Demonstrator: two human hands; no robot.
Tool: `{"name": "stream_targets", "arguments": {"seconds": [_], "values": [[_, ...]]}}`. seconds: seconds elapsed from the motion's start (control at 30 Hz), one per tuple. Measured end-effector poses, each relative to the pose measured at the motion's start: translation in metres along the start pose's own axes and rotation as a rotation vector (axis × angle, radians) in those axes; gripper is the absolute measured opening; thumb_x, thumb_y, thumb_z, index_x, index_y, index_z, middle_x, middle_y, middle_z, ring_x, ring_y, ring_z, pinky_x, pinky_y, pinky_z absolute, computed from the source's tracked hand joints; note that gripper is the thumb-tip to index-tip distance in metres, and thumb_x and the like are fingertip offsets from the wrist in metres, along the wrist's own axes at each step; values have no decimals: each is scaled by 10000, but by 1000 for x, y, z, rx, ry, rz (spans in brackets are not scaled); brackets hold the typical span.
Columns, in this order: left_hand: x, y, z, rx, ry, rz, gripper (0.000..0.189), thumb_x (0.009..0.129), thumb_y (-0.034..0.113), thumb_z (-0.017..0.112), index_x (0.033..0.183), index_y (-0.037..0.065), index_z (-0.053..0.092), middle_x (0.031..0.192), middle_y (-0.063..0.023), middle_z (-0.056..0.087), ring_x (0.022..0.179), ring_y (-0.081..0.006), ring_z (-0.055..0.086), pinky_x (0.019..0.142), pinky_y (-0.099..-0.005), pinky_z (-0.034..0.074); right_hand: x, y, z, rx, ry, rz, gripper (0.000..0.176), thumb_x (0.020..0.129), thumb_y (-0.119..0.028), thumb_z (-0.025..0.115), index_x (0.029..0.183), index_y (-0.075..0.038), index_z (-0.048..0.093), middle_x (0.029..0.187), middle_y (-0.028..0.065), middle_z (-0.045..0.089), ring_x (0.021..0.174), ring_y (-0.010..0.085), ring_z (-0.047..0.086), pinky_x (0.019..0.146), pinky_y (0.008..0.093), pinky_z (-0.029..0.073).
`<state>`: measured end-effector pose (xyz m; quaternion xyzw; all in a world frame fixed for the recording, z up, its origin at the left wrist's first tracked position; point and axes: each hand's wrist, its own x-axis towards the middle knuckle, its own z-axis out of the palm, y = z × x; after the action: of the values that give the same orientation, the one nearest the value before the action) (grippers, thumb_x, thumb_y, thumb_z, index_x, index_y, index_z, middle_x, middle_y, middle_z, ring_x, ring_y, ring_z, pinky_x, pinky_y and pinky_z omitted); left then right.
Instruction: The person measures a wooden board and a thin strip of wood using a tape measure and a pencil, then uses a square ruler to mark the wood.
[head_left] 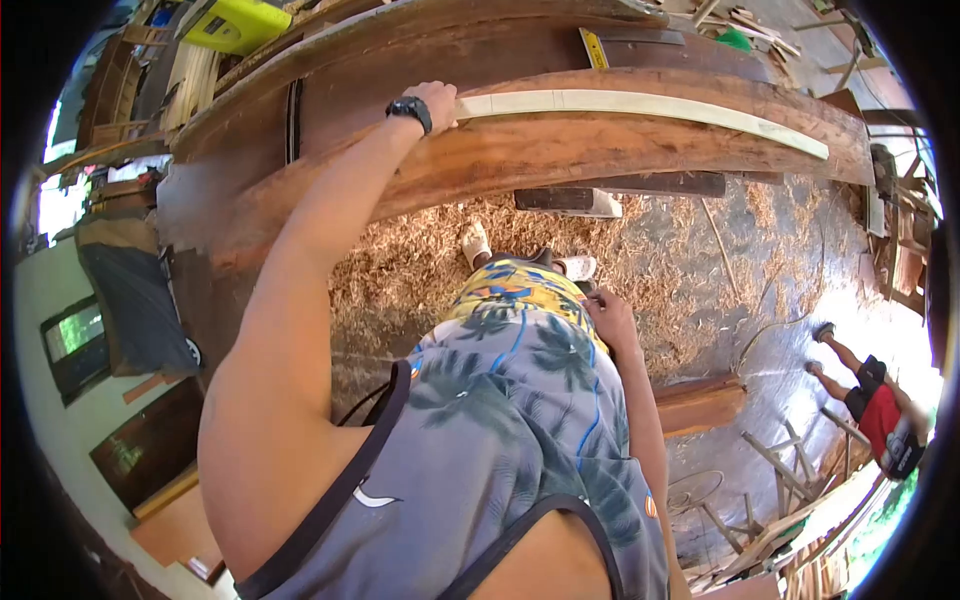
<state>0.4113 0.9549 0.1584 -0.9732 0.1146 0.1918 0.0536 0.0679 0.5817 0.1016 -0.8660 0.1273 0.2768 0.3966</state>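
Observation:
My left hand (436, 105), with a black watch on its wrist, has its fingers closed at the left end of a long pale wooden strip (640, 103). The strip lies lengthwise on a reddish-brown wooden plank (560, 145), and faint cross marks show on it. Down by the hip, my right hand (611, 318) rests against the yellow patterned shorts (520, 285). Its fingers are curled near a small dark thing; what they hold, if anything, I cannot make out.
A yellow-and-black square (595, 48) lies behind the plank. Dark wooden blocks (568, 201) show below its near edge. Wood shavings (400, 280) cover the floor around my feet, with a cable (775, 325) at right. Another person (880, 400) is at far right, near wooden trestles (785, 465).

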Motion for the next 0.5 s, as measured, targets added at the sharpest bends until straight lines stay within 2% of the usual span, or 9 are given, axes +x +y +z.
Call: {"name": "stream_targets", "arguments": {"seconds": [0.1,0.27,0.37,0.5], "values": [[-3,-7,-5,27,-56,112,496,811,417,797,1122,65,637,1159,-136,642,1143,-357,610,939,-465,518,-7,28,-20,-51,-2,0,309,883,-288,693,1034,-21,727,922,220,723,881,354,718,770,430,550],[12,-26,5,80,-31,200,487,804,412,792,1144,95,644,1167,-105,622,1125,-339,604,907,-476,517,-19,71,-34,-175,35,95,355,869,-325,680,1042,-19,726,905,230,715,874,367,708,771,440,539],[16,-42,-11,116,278,276,440,843,387,759,1160,105,641,1106,-91,605,1082,-313,602,910,-455,526,-27,76,-43,-129,41,100,353,870,-317,677,1061,-24,728,912,227,718,887,367,706,786,440,538],[22,-52,-52,208,340,263,397,880,340,717,1186,103,625,1156,-83,576,1107,-315,577,918,-459,528,-22,79,-50,-196,57,133,341,864,-297,674,1067,-30,736,912,210,728,887,364,706,798,441,534]]}}
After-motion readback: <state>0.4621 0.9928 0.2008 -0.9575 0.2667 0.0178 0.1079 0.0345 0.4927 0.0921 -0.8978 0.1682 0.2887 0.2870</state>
